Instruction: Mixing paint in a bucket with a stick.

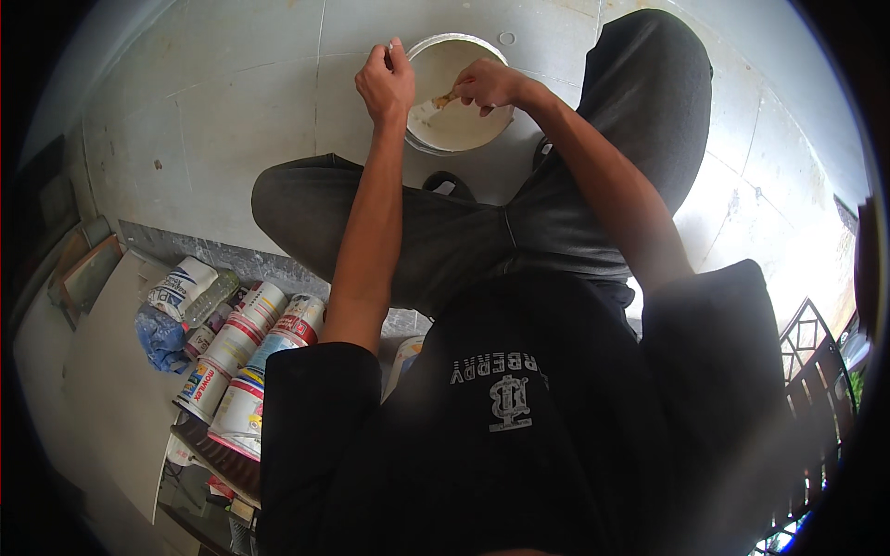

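A round whitish bucket [508,63] stands between my feet, with pale, creamy white stuff inside. Over its inside my right hand [488,83] is closed round a short tool with a tan, wooden-looking handle [446,98]. The tool slants down and left, its lower end against the white stuff near the left inner wall. Whether it is a brush or a scraper I cannot tell. Just outside the bucket's left rim, my left hand [386,83] is closed, thumb up; a tiny whitish bit shows by the thumb, but what the fingers hold is hidden.
Several paint cans [232,345] lie stacked at lower left, beside a clear plastic bottle [215,295] and a blue plastic bag [159,335]. A large pale board [102,371] leans farther left. Dark metal lattice furniture [814,371] stands at right. A small ring [506,38] lies beyond the bucket.
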`<control>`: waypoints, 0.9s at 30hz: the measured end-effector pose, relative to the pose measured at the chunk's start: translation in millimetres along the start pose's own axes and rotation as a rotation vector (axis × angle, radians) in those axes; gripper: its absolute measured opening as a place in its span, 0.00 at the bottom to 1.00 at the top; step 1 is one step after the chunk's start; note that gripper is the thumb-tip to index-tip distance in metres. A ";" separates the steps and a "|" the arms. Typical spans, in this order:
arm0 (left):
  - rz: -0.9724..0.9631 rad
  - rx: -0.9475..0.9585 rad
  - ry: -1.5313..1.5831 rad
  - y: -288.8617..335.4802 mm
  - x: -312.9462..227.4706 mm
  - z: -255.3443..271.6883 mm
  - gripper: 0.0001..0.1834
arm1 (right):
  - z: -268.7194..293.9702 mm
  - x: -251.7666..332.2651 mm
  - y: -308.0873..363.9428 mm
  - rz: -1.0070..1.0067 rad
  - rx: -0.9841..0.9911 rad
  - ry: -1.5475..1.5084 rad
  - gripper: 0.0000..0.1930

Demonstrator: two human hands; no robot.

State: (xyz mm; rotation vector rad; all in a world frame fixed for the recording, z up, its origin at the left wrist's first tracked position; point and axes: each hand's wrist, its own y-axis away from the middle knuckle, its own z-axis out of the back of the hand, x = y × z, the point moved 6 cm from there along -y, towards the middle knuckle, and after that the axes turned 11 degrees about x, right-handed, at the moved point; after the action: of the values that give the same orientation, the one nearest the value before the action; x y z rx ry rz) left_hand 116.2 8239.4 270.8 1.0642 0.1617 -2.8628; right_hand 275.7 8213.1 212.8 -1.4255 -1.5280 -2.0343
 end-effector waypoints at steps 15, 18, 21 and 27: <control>-0.025 -0.104 0.102 -2.7 -1.4 7.4 0.18 | -2.9 12.9 3.9 0.053 -0.419 0.482 0.14; -0.014 -0.111 0.091 0.7 0.5 11.9 0.18 | -1.4 28.7 11.4 -0.064 -0.391 0.629 0.10; -0.033 -0.121 0.092 -0.3 -4.1 9.0 0.18 | 2.3 33.9 13.0 0.052 -0.493 0.583 0.09; -0.042 -0.127 0.100 -2.9 -3.3 6.0 0.18 | -6.4 25.5 5.9 0.170 -0.484 0.587 0.10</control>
State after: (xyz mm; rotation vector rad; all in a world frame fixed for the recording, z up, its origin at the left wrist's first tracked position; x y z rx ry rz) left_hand 114.5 8241.6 277.7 1.1920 0.3712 -2.7931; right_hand 263.2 8214.1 236.7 -0.8979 -0.6876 -2.5038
